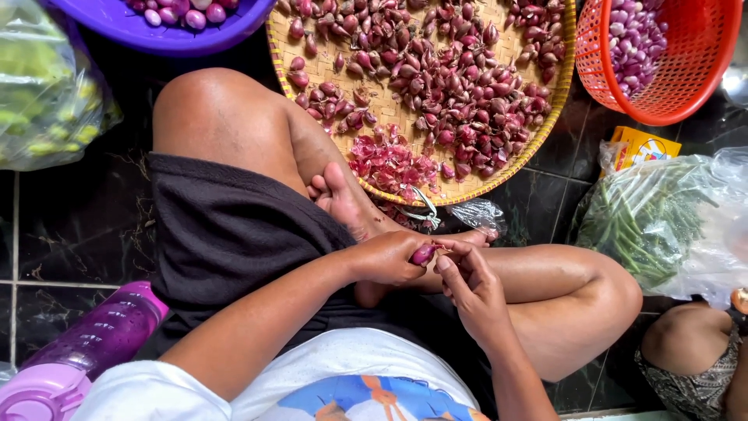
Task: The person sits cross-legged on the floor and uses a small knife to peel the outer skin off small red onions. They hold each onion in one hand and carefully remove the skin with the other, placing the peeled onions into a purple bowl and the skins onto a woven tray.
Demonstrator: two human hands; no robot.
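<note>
the left hand (pixel 389 257) is closed around a small red shallot (pixel 424 253), pinching it between thumb and fingers just above the crossed legs, and the right hand (pixel 470 282) meets it from the other side, its fingertips (pixel 446 263) curled in against the shallot's tip as if picking at the skin; no knife shows in either hand. the shallot sits between the two hands, over the lap, well short of the woven tray (pixel 545 132) ahead. on that tray lies a spread of unpeeled shallots (pixel 452 78), with a heap of loose pink skins (pixel 386 164) at its near edge, just beside a bare foot. farther out are a purple basin (pixel 148 31) and an orange basket (pixel 686 70), both holding paler peeled bulbs, a clear bag of green beans (pixel 647 218) to the right, and a purple bottle (pixel 86 351) at the left on the dark tiled floor. the grip is small and fingertip-only, so a slick peeled surface could let the bulb slip and drop to the floor, and a nail dug too deep could tear the flesh instead of the skin.
</note>
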